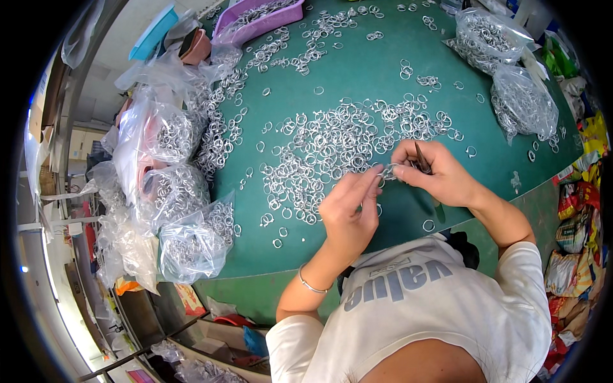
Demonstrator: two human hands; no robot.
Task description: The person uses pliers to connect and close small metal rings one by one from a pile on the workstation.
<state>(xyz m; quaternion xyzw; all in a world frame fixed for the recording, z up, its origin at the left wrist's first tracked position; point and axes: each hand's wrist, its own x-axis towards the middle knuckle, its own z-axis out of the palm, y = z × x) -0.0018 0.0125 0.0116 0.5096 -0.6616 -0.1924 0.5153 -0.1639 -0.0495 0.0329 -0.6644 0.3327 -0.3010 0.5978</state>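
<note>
Many silvery metal rings (338, 143) lie heaped on the green tabletop, just beyond my hands. Between my two hands is one small ring (387, 171), partly hidden by the fingertips. My left hand (351, 207) pinches its left side with the thumb and fingers together. From the right, the thumb and forefinger of my right hand (440, 175) close on the same ring. A slim, dark, pointed tool (419, 154) is also tucked in my right hand, its tip upward; its kind is hard to make out. A bracelet (311, 285) circles my left wrist.
Clear plastic bags of rings (185, 246) line the table's left edge, and more bags (520, 102) sit at the far right. A purple tray (281, 20) holding rings stands at the far edge. Loose rings are scattered between. Coloured packages (571, 236) are stacked right of the table.
</note>
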